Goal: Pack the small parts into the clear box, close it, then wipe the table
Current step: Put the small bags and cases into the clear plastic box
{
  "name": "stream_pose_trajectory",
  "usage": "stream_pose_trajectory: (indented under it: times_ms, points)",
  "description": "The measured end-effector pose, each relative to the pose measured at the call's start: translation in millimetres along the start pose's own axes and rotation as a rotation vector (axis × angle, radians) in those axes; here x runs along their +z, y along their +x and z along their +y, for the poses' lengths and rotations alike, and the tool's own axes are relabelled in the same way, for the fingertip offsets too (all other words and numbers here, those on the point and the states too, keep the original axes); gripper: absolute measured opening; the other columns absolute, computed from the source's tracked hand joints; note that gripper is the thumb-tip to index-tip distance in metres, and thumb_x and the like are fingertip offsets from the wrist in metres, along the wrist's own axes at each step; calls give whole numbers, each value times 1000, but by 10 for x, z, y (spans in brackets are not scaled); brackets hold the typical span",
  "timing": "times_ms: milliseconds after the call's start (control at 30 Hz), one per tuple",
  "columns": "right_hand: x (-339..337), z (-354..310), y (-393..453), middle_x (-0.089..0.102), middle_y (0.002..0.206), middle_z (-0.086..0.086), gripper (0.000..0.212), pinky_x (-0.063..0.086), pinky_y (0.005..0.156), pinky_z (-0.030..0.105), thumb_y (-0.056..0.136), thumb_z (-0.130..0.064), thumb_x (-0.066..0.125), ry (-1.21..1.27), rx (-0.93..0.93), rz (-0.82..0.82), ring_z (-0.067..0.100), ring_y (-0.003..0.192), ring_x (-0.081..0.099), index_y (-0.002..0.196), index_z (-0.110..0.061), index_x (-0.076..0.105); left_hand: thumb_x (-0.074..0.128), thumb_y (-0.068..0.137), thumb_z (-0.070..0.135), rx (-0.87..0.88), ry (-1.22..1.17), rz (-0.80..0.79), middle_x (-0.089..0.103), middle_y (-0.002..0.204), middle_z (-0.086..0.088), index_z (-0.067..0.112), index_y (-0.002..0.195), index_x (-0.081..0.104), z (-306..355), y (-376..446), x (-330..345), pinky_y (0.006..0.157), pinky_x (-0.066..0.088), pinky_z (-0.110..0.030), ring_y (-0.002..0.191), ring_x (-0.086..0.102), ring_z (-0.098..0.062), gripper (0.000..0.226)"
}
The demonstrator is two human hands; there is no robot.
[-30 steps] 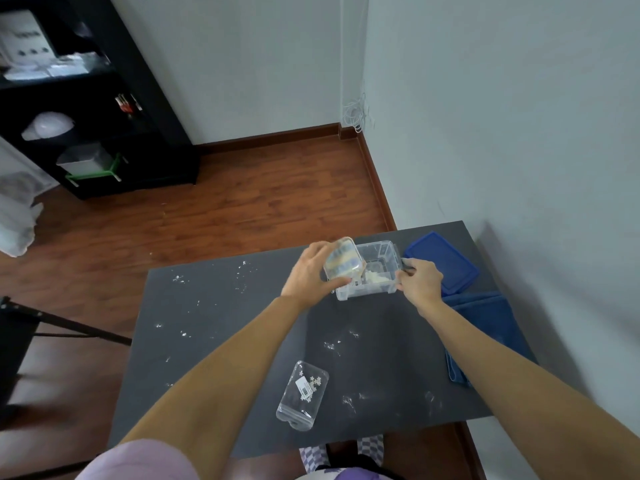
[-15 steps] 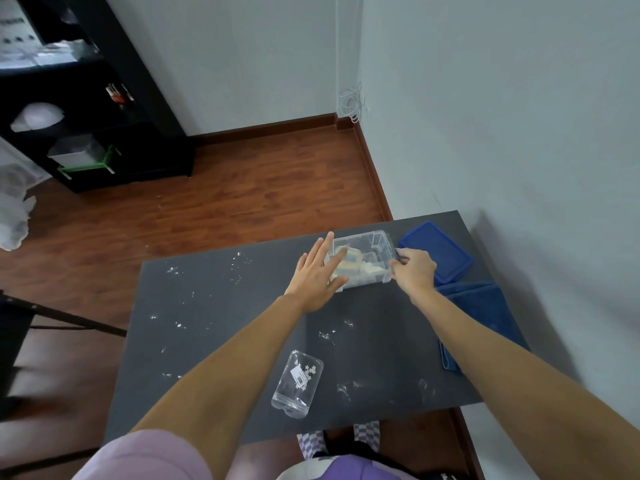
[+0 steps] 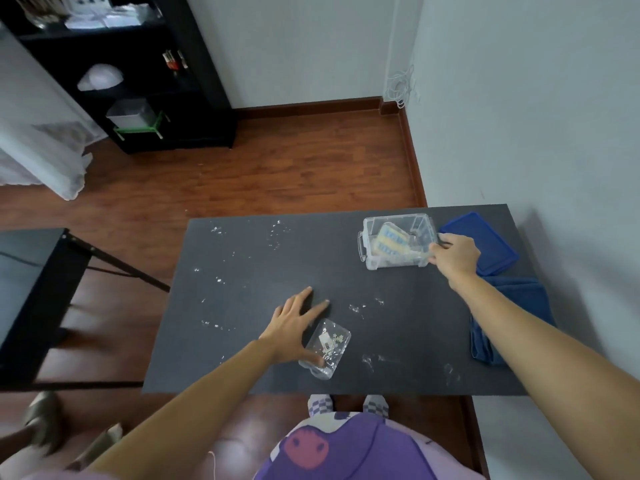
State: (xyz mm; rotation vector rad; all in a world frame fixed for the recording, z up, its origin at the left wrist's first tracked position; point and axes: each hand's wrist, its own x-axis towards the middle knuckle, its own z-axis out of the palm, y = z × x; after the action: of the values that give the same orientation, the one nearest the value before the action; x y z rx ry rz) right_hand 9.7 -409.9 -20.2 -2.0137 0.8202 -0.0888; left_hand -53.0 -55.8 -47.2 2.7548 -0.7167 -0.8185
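Note:
The clear box [image 3: 372,263] stands open at the far right of the dark table [image 3: 242,299], with small packed cases inside it. My right hand [image 3: 455,254] grips its right rim. A small clear case of parts [image 3: 327,346] lies near the table's front edge. My left hand [image 3: 294,323] is spread over its left side, thumb touching the case, fingers apart on the tabletop. The blue lid [image 3: 485,244] lies flat to the right of the box. A folded blue cloth [image 3: 509,317] lies on the table's right edge.
White crumbs and smears are scattered across the tabletop [image 3: 277,233]. A wall runs close along the right side. A second black table [image 3: 31,289] stands to the left, and a black shelf unit [image 3: 131,81] at the back left. My legs are below the front edge.
My left hand let go of a small case inside the clear box, then drew back toward me and came down by the small clear case. My right hand stayed on the box.

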Motion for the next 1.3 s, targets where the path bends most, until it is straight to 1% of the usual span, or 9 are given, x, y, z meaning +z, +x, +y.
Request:
stream_pose_trajectory:
  times_ms: [67, 267, 367, 433, 633, 800, 1033, 1167, 1300]
  points:
    - [-4, -4, 12, 70, 115, 19, 33, 57, 92, 49, 89, -5, 64, -10, 8, -6, 36, 106, 67, 122, 0, 66, 74, 54, 70, 43, 31, 8, -4, 160, 3, 49, 146, 13, 8, 17, 0, 118, 12, -47, 146, -1, -22, 112]
    - [-1, -22, 2, 71, 114, 19, 31, 58, 90, 49, 89, -5, 63, -14, 8, 4, 35, 104, 69, 120, -1, 68, 80, 63, 50, 73, -3, 65, 30, 145, 3, 32, 120, 53, 58, 55, -51, 108, 30, -36, 133, 26, -19, 66]
    - [-5, -31, -10, 70, 115, 19, 32, 58, 91, 50, 89, -6, 64, -6, 20, 8, 36, 104, 68, 121, -1, 68, 78, 71, 29, 73, -167, 49, 51, 116, 5, 22, 101, 57, 96, 53, -95, 88, 43, -30, 105, 48, -19, 37]
    - [-12, -42, -14, 70, 116, 19, 34, 58, 90, 50, 89, -6, 64, -1, 30, 6, 35, 103, 68, 122, -1, 67, 69, 78, 13, 29, -383, 70, 60, 90, 6, 21, 86, 54, 156, 47, -163, 77, 51, -37, 84, 58, -21, 19]
    - [-35, -85, -34, 71, 112, 18, 31, 58, 90, 49, 88, -7, 66, 1, 45, -6, 35, 101, 69, 119, -1, 69, 62, 86, 3, 18, -628, 451, 69, 82, -1, 13, 88, 61, 411, 375, -796, 76, 50, -25, 74, 64, -18, 10]
    - [-42, -82, -49, 74, 99, 16, 21, 59, 87, 50, 86, -7, 65, 24, 51, -10, 33, 95, 70, 104, -2, 75, 70, 81, 6, 64, -714, 609, 71, 80, 1, 17, 88, 64, 770, 935, -1358, 73, 51, -17, 74, 65, -11, 14]
    - [-48, -59, -36, 74, 87, 21, 16, 60, 78, 53, 84, -5, 62, 77, 87, -23, 37, 87, 71, 91, 3, 73, 64, 84, 8, 121, -576, 492, 69, 76, 16, 25, 89, 71, 1170, 1653, -1550, 70, 46, -8, 74, 64, 0, 19]
    - [-41, -56, -42, 74, 85, 16, 14, 61, 79, 50, 84, -6, 62, 90, 98, -37, 33, 86, 71, 87, -2, 75, 62, 88, 10, 128, -453, 365, 73, 88, 7, 20, 95, 75, 1217, 1809, -1442, 82, 47, -20, 87, 65, -11, 17]
    - [-54, -43, -61, 76, 82, 11, 13, 61, 78, 42, 86, -8, 64, 79, 84, -34, 27, 81, 73, 89, -6, 77, 63, 90, 16, 110, -291, 407, 73, 101, 6, 23, 102, 74, 1222, 1864, -1283, 94, 28, -27, 104, 53, -16, 18]
